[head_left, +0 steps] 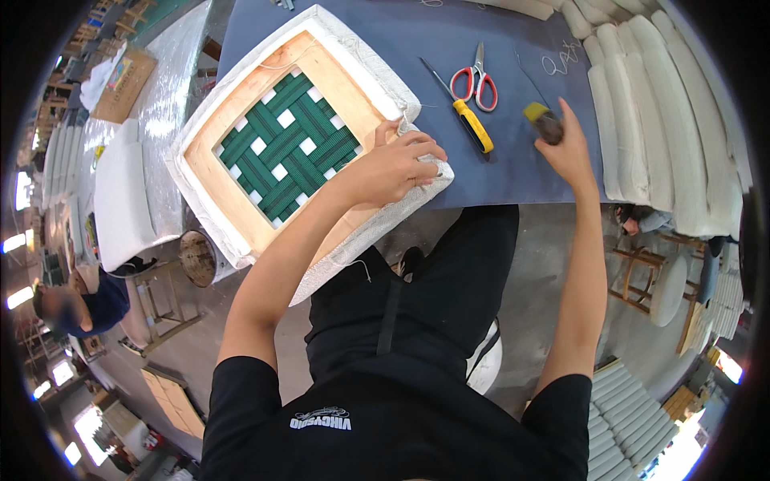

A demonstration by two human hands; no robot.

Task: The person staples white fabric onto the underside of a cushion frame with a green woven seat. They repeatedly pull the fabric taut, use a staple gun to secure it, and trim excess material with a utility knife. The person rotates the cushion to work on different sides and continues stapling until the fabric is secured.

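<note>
An upturned seat frame [241, 104] of pale wood lies on the dark blue table [513, 160], with green woven webbing [289, 144] across its opening and white fabric [377, 72] wrapped round its edges. My left hand [401, 164] presses and pinches the white fabric at the frame's near right corner. My right hand [565, 140] is raised over the table to the right, closed on a small dark tool with a yellow end [543, 120].
Red-handled scissors [477, 80] and a yellow-handled screwdriver [469, 120] lie between my hands. White padded cushions [666, 120] are stacked at the right. A plastic-covered bench [160, 96] stands left. Another person [80, 305] sits lower left. Stools [658, 280] stand on the floor.
</note>
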